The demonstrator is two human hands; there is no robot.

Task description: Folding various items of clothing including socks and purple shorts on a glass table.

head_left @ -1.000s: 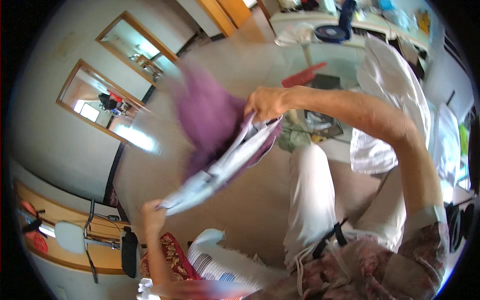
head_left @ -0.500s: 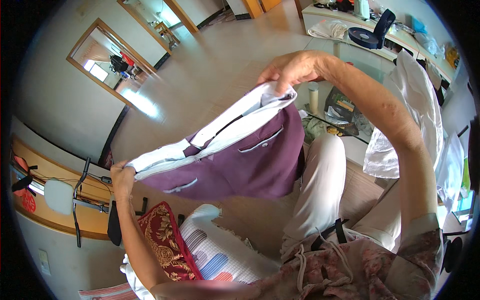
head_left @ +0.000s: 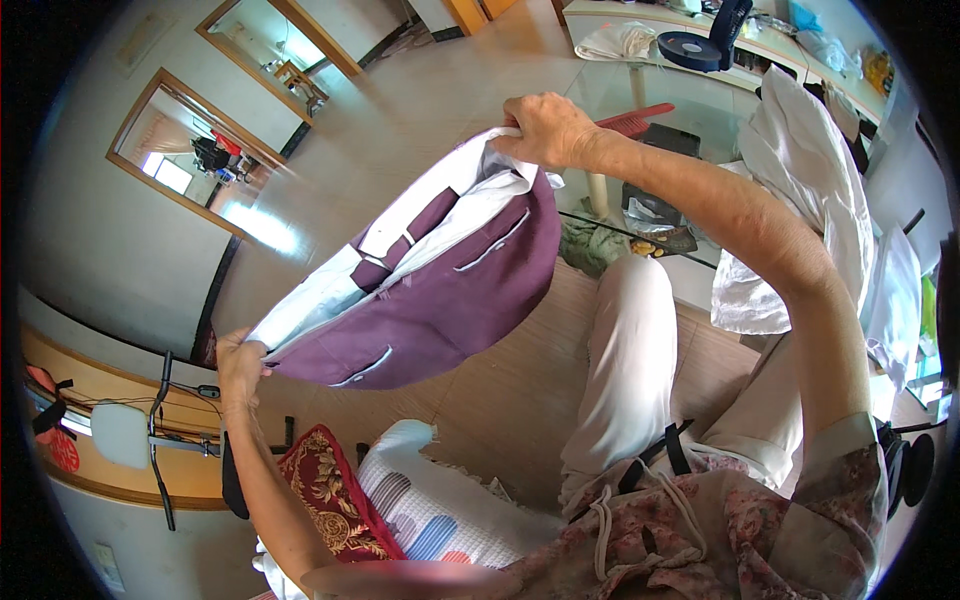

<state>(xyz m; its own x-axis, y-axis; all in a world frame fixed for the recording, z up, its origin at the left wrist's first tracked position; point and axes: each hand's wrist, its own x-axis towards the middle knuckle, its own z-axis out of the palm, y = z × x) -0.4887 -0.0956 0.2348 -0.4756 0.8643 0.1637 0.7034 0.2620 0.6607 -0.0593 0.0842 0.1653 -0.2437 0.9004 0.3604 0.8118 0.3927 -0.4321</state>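
Note:
A pair of purple trousers (head_left: 430,310) hangs stretched between my hands, its waist opening facing up. The white inner lining (head_left: 312,290) shows around the waist, and two pockets edged in white sit on the side nearer me. At the left end of the waist, my left hand (head_left: 240,368) pinches the edge. My right hand (head_left: 546,130) grips the waist edge at the far right end, its fingers curled over the fabric. The lower part of the trousers drops out of sight beneath the waist.
A glass table (head_left: 600,95) stands ahead to the right, bearing a red brush-like thing (head_left: 638,120) and dark packets. White cloth (head_left: 800,170) drapes at the right. A red patterned cushion (head_left: 335,495) lies beside a quilted cloth (head_left: 440,510). An exercise bar frame (head_left: 160,440) stands left.
The trousers' right end has moved left and up with my right hand, and the waist opening gapes wider. My left hand keeps its grip. The view has shifted slightly.

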